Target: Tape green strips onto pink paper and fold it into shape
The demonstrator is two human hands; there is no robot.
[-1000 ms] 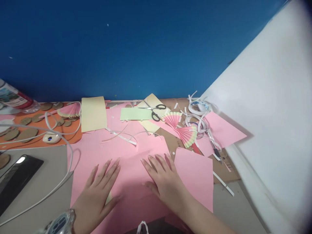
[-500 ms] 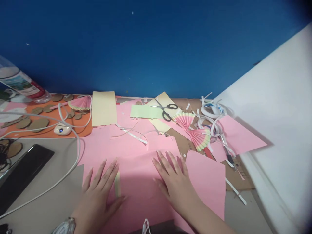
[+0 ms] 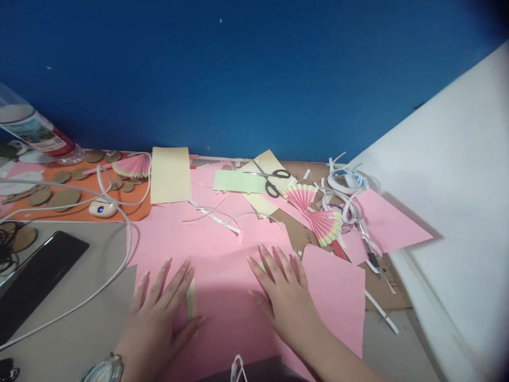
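Note:
Both palms rest on a sheet of pink paper (image 3: 226,302) in front of me. My left hand (image 3: 159,307) lies flat with its fingers stretched out, beside a narrow green and yellow strip (image 3: 191,298) that it partly covers. On the sheet's right part, my right hand (image 3: 286,297) is spread flat, and a bit of yellow shows between its fingers. Neither hand grips anything. Beyond the hands lie scissors (image 3: 272,180) with black handles, partly over a light green paper piece (image 3: 236,181). Pleated pink paper fans (image 3: 314,215) with green and yellow edges sit to their right.
At left are a black phone (image 3: 43,278), a white cable (image 3: 123,265), brown discs on an orange mat (image 3: 135,212) and a tilted bottle (image 3: 40,132). Rolls of tape (image 3: 350,180), a pen (image 3: 369,249) and paper scraps lie at right. A blue wall (image 3: 238,79) rises behind.
The view has shifted very slightly. Both hands stay flat on the pink paper, in nearly the same places.

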